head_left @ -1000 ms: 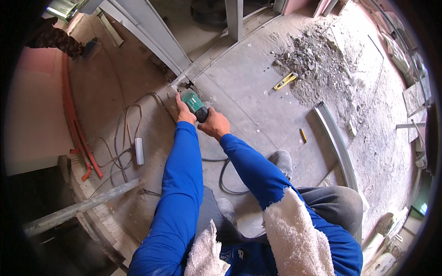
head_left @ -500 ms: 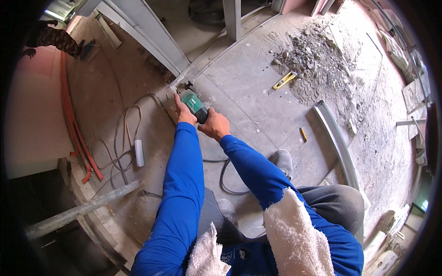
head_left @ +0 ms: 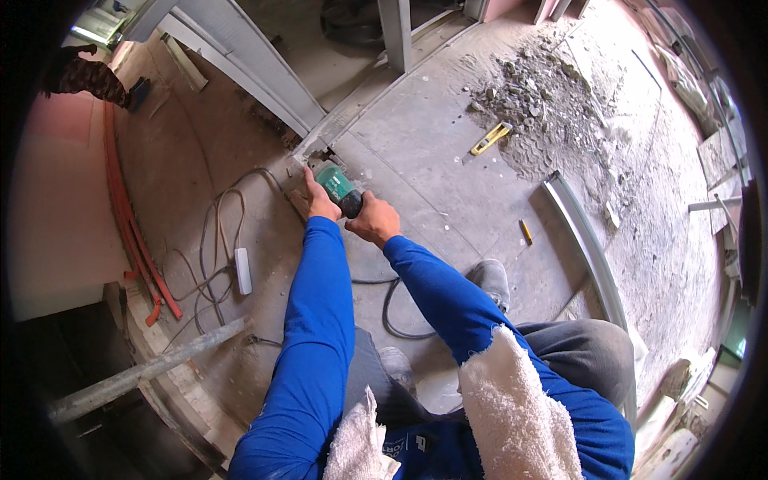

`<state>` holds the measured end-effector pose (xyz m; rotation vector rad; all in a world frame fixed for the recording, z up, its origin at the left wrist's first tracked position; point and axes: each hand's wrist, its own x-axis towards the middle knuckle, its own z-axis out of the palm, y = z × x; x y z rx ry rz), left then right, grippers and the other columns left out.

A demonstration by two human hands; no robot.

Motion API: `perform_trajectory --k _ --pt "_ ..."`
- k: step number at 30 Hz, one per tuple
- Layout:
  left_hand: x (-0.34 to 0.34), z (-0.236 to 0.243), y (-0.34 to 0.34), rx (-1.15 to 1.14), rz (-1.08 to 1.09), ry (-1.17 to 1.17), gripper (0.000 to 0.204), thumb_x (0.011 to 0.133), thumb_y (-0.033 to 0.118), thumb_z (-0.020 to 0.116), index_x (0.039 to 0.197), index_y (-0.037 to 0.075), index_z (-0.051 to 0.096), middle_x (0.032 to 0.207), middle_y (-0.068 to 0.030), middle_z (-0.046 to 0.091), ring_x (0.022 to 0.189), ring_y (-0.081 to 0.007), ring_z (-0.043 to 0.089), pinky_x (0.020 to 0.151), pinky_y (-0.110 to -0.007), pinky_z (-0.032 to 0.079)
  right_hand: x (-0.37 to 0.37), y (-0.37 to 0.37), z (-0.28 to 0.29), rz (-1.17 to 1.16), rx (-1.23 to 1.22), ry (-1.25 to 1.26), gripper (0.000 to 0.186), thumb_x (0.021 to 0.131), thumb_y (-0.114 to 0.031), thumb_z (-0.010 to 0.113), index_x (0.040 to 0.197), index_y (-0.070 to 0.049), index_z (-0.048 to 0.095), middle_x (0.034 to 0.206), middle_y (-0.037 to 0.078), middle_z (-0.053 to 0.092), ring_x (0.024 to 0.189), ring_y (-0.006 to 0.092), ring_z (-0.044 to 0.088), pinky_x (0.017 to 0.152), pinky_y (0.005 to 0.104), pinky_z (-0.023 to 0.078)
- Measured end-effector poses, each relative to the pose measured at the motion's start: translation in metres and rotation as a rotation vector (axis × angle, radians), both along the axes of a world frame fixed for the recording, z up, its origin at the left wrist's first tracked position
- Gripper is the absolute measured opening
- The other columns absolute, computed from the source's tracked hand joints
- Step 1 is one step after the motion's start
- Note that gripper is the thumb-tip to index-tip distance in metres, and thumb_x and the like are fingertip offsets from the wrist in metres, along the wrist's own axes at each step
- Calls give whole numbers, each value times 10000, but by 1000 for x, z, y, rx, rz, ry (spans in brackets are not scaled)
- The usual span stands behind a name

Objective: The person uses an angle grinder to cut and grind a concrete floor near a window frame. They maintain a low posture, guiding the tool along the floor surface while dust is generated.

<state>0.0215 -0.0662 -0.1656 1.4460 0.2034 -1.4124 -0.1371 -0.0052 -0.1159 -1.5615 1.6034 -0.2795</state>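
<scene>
Both hands grip a green and black angle grinder [head_left: 334, 182], its front end low against the floor by a metal frame [head_left: 300, 120]. My left hand [head_left: 322, 198] wraps the near-left side of the body, its thumb or finger reaching along the casing. At the black rear end my right hand [head_left: 376, 220] is closed round the tool. Just past the grinder's head is a broken, chipped notch in the floor; the disc itself cannot be made out. A dark cable [head_left: 390, 308] lies looped beneath my right forearm.
Right of the hands lie a yellow utility knife [head_left: 490, 139], a small yellow marker [head_left: 526, 232], a long metal channel [head_left: 588, 244] and rubble [head_left: 544, 96]. Leftward are a white power strip [head_left: 242, 270], tangled cords, orange hoses [head_left: 132, 216] and a pipe [head_left: 152, 370]. Another person [head_left: 92, 78] stands far left.
Both hands and the grinder stay nearly in place. My view has shifted slightly, and the person at far left has moved a little.
</scene>
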Motion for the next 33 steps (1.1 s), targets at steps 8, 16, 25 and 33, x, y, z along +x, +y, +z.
perform_trajectory --k 8,16,25,33 --pt "4 -4 -8 14 42 -8 814 871 787 561 1408 178 609 1446 -129 592 1283 -386 582 1098 -635 420 1 -2 -1 -8 3 -7 578 683 -367 794 1125 -33 630 983 251 744 945 441 724 845 510 579" --pt "4 0 -8 -46 57 -20 765 884 761 565 1360 167 641 1384 -122 635 1230 -369 610 1079 -618 444 0 -3 5 0 -7 -17 564 673 -340 786 1113 -25 628 982 252 745 947 444 726 844 516 585" --pt "1 11 -1 -35 30 -45 833 899 791 505 1441 163 584 1460 -117 583 1284 -378 575 1098 -615 427 2 -2 3 2 -16 -30 556 678 -340 784 1096 -14 617 969 267 739 933 456 722 837 526 582" --pt "3 4 0 -80 51 -114 846 951 761 442 1544 159 474 1536 -113 520 1345 -349 538 1143 -575 391 6 -2 4 27 -20 -22 556 694 -327 777 1119 -14 603 975 267 741 939 450 725 829 522 583"
